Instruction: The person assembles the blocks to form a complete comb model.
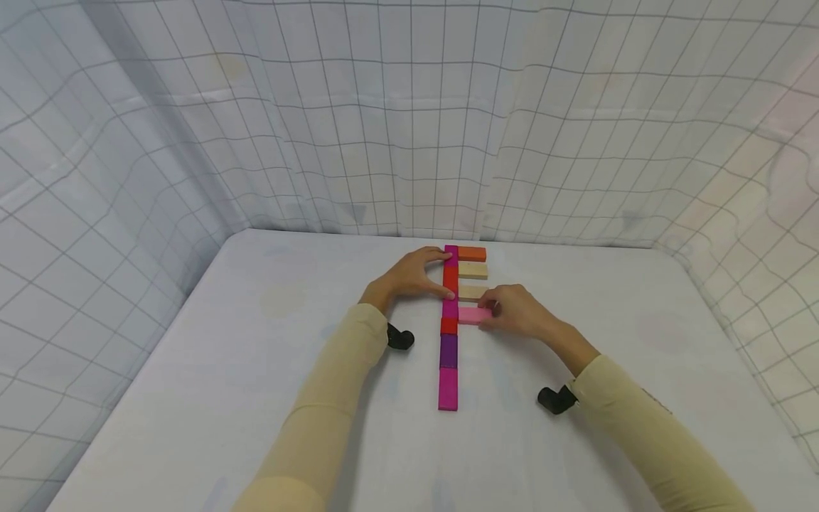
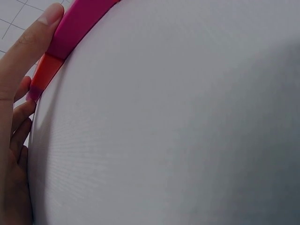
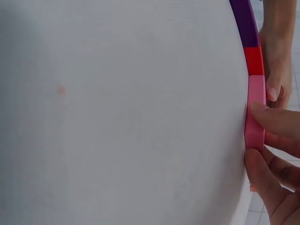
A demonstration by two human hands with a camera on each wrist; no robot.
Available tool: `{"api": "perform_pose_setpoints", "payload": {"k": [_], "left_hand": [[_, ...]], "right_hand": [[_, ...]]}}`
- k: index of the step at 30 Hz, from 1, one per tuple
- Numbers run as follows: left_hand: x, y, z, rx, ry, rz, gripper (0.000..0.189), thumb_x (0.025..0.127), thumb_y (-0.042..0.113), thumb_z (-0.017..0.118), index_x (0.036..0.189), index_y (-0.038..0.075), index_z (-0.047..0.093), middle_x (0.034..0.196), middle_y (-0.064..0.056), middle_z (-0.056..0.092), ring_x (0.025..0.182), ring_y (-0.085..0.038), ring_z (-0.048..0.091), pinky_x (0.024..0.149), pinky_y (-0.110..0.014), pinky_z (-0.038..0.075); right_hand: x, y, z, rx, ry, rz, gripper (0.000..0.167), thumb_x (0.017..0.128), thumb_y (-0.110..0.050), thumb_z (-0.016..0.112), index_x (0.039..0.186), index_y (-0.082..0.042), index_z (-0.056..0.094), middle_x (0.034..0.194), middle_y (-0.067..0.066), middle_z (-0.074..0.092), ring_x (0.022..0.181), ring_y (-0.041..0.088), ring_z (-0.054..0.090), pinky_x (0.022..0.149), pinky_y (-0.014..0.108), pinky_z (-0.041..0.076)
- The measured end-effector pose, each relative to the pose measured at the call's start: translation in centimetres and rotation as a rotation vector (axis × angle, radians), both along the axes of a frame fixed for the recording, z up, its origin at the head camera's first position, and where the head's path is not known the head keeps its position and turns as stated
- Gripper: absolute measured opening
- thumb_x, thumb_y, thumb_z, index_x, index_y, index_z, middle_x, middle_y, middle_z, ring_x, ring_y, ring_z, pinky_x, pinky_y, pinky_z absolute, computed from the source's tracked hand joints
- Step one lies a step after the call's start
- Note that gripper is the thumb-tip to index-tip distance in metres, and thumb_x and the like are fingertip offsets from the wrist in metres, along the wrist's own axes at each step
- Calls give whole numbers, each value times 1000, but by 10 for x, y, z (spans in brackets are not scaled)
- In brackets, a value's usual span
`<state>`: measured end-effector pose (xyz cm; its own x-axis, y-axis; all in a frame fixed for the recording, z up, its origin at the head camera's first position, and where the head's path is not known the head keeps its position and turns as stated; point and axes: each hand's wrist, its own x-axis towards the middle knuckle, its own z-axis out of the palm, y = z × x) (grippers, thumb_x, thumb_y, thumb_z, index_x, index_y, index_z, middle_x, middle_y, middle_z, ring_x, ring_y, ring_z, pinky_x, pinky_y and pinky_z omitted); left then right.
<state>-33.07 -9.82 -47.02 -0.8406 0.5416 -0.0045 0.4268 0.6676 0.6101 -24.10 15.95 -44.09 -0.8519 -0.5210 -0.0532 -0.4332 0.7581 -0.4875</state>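
Note:
Flat coloured blocks lie end to end in a column on the white table. My left hand (image 1: 409, 274) is spread along the column's left side. Its thumb touches a magenta block (image 1: 450, 308), and its fingertips reach the magenta block (image 1: 451, 252) at the far end. A long red block (image 1: 451, 277) lies between them. To the right, my right hand (image 1: 520, 311) pinches a pink block (image 1: 472, 316) lying crosswise, its left end against the column. The right wrist view shows thumb and fingers at that pink block (image 3: 255, 126); part of the hand is cut off.
Beyond the pink block, two cream blocks (image 1: 473, 270) and an orange block (image 1: 472, 254) also stick out rightward from the column. Nearer lie a small red block (image 1: 449, 326), a purple block (image 1: 448, 350) and another magenta block (image 1: 448, 389). Gridded white cloth (image 1: 422, 142) walls the table.

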Motion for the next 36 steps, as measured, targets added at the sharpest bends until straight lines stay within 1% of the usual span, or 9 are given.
{"api": "perform_pose_setpoints", "payload": {"k": [8,13,21,28,36], "left_hand": [[0,1,1,8,-1,1,91,78,53,85,156,24,49,162,-5,39,149,-24,31,123,-49,24],[0,0,0,9,-11,4,92,77,54,86,156,25,49,162,-5,39,149,-24,32,122,-49,25],[-2,0,-2,15,5,-4,92,77,54,86,156,25,49,162,-5,39,148,-24,33,122,-49,26],[-3,0,-2,14,-2,-2,93,76,55,85,157,24,49,162,-5,39,149,-25,32,122,-49,26],[-2,-1,-3,45,-38,17,96,77,54,86,159,24,44,162,-3,39,149,-24,32,122,-50,26]], "right_hand": [[-2,0,-1,-2,15,4,27,87,-15,86,109,-2,76,89,1,68,82,19,58,76,34,54],[-1,0,-1,-6,5,2,28,87,-16,86,110,-3,76,90,1,68,82,19,58,76,33,54],[0,1,-1,-19,7,-1,28,87,-17,86,109,-3,76,89,0,67,82,19,58,75,33,53],[1,1,-1,-23,13,1,28,87,-17,86,109,-3,76,89,0,67,82,19,57,75,33,53],[1,4,2,-15,18,2,31,87,-17,86,112,-3,75,95,3,70,87,21,61,80,37,56]]}}
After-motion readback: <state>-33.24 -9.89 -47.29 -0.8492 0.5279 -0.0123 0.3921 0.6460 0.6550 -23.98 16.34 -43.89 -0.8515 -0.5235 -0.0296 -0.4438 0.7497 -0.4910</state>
